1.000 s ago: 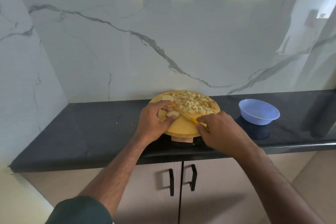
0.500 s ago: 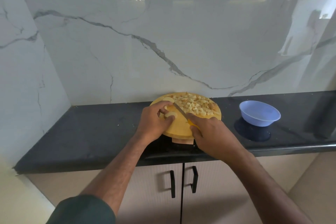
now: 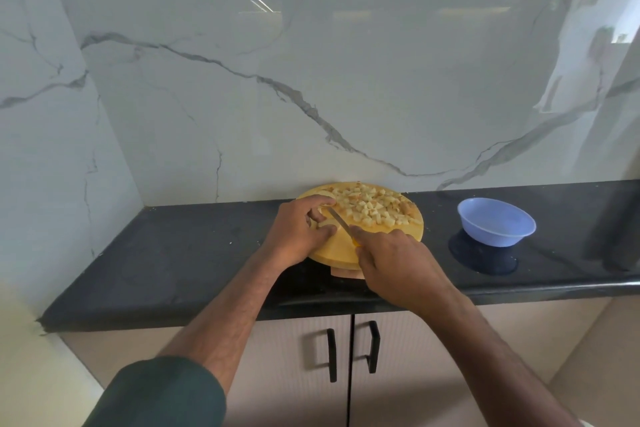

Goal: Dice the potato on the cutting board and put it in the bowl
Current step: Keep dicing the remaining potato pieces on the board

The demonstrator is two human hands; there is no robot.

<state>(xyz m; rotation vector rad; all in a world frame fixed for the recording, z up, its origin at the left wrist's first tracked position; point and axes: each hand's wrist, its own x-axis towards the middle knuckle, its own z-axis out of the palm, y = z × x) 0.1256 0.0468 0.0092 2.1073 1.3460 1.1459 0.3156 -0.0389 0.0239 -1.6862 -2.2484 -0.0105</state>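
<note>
head view: just below frame centre, a potato piece (image 3: 327, 226) is pinched by the left hand (image 3: 298, 232); the knife (image 3: 341, 224), gripped by the right hand (image 3: 398, 263), is laid just right of it, its blade angled to the upper left.

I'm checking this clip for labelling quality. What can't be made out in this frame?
Head view only:
- The knife handle: hidden inside the right hand; only a yellow sliver shows.
- The potato piece being cut: mostly covered by the left hand, so its shape is unclear.
- Where the blade meets the potato: too small to tell.
- The near edge of the cutting board: hidden behind both hands.
- The diced pieces: too small to count.
</note>
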